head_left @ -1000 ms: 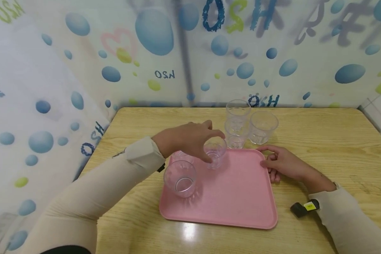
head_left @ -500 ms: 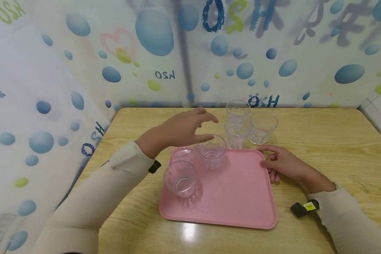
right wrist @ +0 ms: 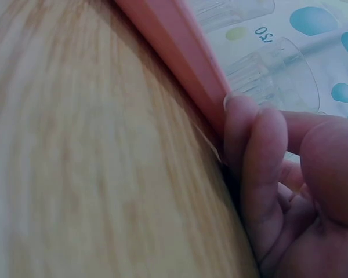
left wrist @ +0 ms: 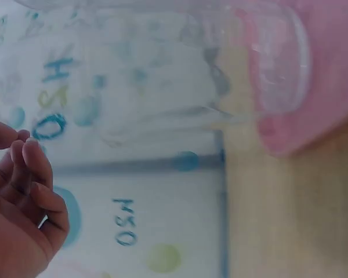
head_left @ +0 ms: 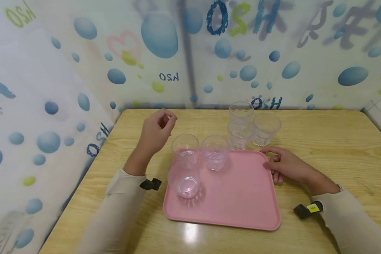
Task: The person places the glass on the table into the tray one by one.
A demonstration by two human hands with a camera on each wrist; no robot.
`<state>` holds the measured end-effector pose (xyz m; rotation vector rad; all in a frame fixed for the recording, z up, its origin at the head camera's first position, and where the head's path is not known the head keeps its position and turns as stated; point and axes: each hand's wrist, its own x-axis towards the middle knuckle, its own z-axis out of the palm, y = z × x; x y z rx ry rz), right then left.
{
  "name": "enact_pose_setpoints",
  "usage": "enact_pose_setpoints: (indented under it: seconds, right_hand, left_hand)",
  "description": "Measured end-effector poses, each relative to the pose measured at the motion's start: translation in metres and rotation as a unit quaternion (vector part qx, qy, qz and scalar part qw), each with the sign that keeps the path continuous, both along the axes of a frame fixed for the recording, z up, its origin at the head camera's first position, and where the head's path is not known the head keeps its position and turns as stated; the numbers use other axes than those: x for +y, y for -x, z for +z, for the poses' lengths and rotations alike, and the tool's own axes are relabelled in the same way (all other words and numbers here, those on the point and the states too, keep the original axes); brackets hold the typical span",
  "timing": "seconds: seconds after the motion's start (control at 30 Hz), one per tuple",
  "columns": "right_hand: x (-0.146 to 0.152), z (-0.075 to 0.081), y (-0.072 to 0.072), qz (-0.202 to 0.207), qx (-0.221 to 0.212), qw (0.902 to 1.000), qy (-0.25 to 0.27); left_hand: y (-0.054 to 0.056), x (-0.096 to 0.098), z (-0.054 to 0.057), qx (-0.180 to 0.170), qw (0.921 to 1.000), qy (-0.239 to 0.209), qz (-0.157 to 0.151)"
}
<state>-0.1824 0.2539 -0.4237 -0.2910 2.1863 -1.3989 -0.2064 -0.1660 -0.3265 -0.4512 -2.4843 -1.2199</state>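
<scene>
The pink tray (head_left: pixel 238 197) lies flat on the wooden table (head_left: pixel 330 134), and the right hand (head_left: pixel 282 165) has hold of its far right corner. The thumb sits at the tray's edge, the index finger reaches along the far side, and the other fingers are curled by the outer edge; the right wrist view shows fingertips touching that edge.

The left hand (head_left: pixel 157 130) is to the left of the tray's far end, apart from the cups, and holds nothing. Its fingers are loosely bent, with the thumb near the fingertips (the left wrist view shows the same easy curl, seen from the palm side).

Three clear cups stand upright on the tray. The far left cup (head_left: pixel 185 146) is at the far left corner, nearest the left hand. The near left cup (head_left: pixel 184 180) is in front of it, the two overlapping in the head view, and the third cup (head_left: pixel 215 151) is just to their right, near the far edge.

Three more clear cups stand upright on the table beyond the tray: a back cup (head_left: pixel 241 112), a front cup (head_left: pixel 239 135) close to the tray's far edge, and a right-hand cup (head_left: pixel 266 128) beside them. Whether these touch is hard to tell through the clear sides. Behind the table is a pale wall (head_left: pixel 206 67) printed with blue and green drops.
</scene>
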Motion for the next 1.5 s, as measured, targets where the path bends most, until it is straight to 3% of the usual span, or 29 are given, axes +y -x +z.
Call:
enact_pose_setpoints:
  seconds: [0.13, 0.3, 0.4, 0.53, 0.73, 0.93, 1.23, 1.37, 1.5]
  right_hand:
    - [0.000, -0.001, 0.000, 0.000, 0.000, 1.0000, 0.000]
    - [-0.001, 0.000, -0.001, 0.000, 0.005, 1.0000, 0.002]
    - [-0.001, 0.000, -0.001, -0.001, 0.007, 1.0000, 0.002]
    - [-0.001, 0.001, -0.002, -0.002, 0.006, 1.0000, 0.001]
    - [0.001, 0.003, -0.004, -0.008, 0.002, 1.0000, 0.001]
    - [-0.001, 0.000, -0.003, -0.006, -0.001, 0.9999, 0.012]
    - [-0.004, -0.002, -0.002, -0.027, -0.001, 0.9995, 0.017]
    - [-0.006, 0.005, -0.002, -0.111, 0.037, 0.9928, 0.026]
    - [-0.010, 0.017, -0.003, -0.225, 0.147, 0.9633, -0.008]
  left_hand:
    - [0.008, -0.015, -0.023, -0.064, 0.9974, -0.016, 0.030]
    - [0.016, -0.028, -0.043, -0.148, 0.9883, 0.014, 0.036]
    - [0.019, -0.032, -0.049, -0.208, 0.9770, 0.046, 0.013]
    - [0.021, -0.034, -0.056, -0.278, 0.9544, 0.102, -0.038]
    - [0.020, -0.029, -0.062, -0.335, 0.9269, 0.137, -0.100]
    - [0.018, -0.032, -0.068, -0.330, 0.9127, 0.181, -0.158]
    - [0.017, -0.038, -0.073, -0.290, 0.9120, 0.207, -0.203]
    - [0.017, -0.035, -0.074, -0.297, 0.9084, 0.205, -0.212]
    - [0.017, -0.034, -0.075, -0.309, 0.9045, 0.204, -0.212]
